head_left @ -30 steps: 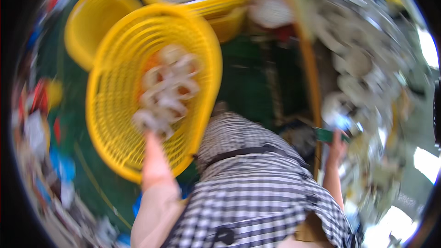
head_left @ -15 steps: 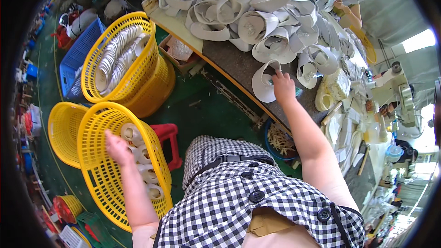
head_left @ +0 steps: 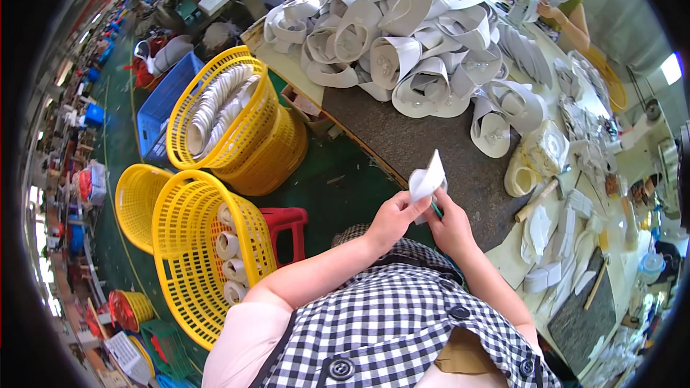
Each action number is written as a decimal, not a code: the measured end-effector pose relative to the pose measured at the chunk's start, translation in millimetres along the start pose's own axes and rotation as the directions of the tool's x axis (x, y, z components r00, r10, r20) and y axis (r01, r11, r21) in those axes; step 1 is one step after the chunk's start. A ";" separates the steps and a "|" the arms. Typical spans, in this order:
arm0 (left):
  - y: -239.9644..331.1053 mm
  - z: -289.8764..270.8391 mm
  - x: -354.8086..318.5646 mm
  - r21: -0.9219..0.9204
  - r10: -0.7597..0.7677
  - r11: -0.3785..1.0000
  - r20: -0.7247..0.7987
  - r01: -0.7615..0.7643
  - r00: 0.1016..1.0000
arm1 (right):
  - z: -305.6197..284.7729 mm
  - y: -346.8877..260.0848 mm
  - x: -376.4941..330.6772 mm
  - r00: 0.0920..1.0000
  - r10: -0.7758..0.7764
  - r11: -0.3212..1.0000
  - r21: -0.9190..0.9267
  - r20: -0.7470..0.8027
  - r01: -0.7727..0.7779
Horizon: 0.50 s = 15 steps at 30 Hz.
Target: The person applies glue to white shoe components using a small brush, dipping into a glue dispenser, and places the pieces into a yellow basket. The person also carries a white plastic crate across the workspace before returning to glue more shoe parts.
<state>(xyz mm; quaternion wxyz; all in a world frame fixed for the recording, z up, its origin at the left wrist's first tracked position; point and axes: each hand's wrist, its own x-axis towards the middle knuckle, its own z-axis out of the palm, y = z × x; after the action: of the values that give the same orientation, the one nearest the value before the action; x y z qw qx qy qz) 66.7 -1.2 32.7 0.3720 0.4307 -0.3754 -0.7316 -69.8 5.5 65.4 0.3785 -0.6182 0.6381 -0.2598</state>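
By the tabletop (head_left: pixel 298 75): white curved piece (head_left: pixel 425 181) — our left hand (head_left: pixel 394 221), fingers pinching it; our right hand (head_left: pixel 453 225), fingers curled at a green item (head_left: pixel 437 210).

Heaped white pieces (head_left: pixel 399 57) towards the worktop's (head_left: pixel 293 79) far edge, yellow baskets (head_left: pixel 260 226) off its left and a sewing machine (head_left: pixel 642 128) beyond its right show a workshop.

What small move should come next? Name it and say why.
Probably steady the curled white piece in the left hand and bring the small green item to its edge: the left hand pinches the piece, and the right hand holds the green item close beside it.
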 end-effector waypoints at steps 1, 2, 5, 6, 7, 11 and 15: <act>-8.7 0.2 6.7 -0.028 0.018 0.999 -0.063 -0.019 0.998 | -2.1 1.2 -2.2 1.000 -0.014 1.000 0.011 0.018 0.013; -13.2 4.7 11.7 -0.052 0.031 0.998 -0.120 -0.037 0.992 | -6.7 4.2 -6.5 0.999 0.007 0.997 -0.082 0.051 -0.003; -26.6 14.0 27.6 -0.130 0.043 0.988 -0.254 -0.079 0.966 | -24.2 33.1 -19.7 0.989 -0.148 0.966 -0.213 0.016 0.148; -30.4 9.7 33.2 -0.171 0.032 0.982 -0.264 -0.079 0.964 | -29.3 42.2 -18.9 0.948 -0.312 0.920 -0.269 -0.060 0.286; -18.0 14.9 34.8 -0.234 -0.061 0.972 -0.224 0.007 0.973 | -39.0 40.5 -16.0 0.940 -0.313 0.917 -0.300 -0.135 0.262; -2.4 28.3 38.2 -0.188 -0.338 0.902 0.253 0.389 0.906 | -55.7 32.4 -4.9 0.970 -0.131 0.944 -0.323 -0.206 0.059; -11.7 44.1 40.2 -0.189 -0.374 0.877 0.306 0.441 0.875 | -53.7 54.2 3.5 0.947 -0.172 0.893 -0.448 -0.271 0.034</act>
<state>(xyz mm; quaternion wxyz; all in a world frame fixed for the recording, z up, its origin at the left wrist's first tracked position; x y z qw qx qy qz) 9.8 -20.8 23.8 0.2073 0.3495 -0.2242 -0.8858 -144.9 0.2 52.6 0.1128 -0.6731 0.6965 -0.2215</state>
